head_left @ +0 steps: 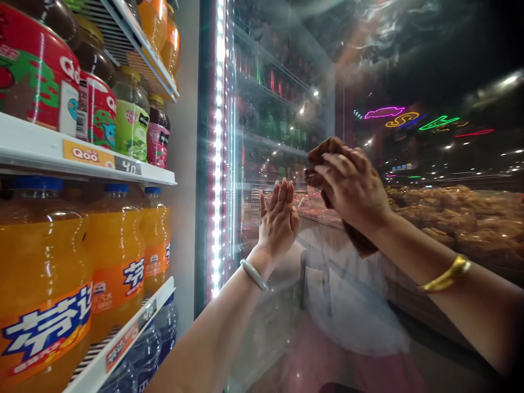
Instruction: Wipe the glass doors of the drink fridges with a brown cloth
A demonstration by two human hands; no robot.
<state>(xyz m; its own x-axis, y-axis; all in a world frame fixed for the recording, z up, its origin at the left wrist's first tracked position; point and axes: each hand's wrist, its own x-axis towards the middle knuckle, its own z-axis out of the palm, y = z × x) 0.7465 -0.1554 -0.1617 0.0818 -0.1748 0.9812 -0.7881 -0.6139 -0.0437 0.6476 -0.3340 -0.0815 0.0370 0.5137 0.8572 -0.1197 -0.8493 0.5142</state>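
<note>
A brown cloth [360,240] is bunched under my right hand [354,188], whose fingers curl over it against the glass door [278,316]. Part of the cloth hangs below the palm. To the left and a little lower, my left hand [278,218] lies flat on the same glass, fingers stretched out and holding nothing. A pale bangle [254,274] circles my left wrist, and a gold bracelet [446,274] sits on my right forearm. The glass carries faint reflections and hazy streaks.
On the left, open cooler shelves [155,173] hold several juice bottles [131,117] above large orange soda bottles [41,284]. A bright LED strip [218,136] runs down the door's edge. Through the glass, piled brown goods [458,215] appear on the right.
</note>
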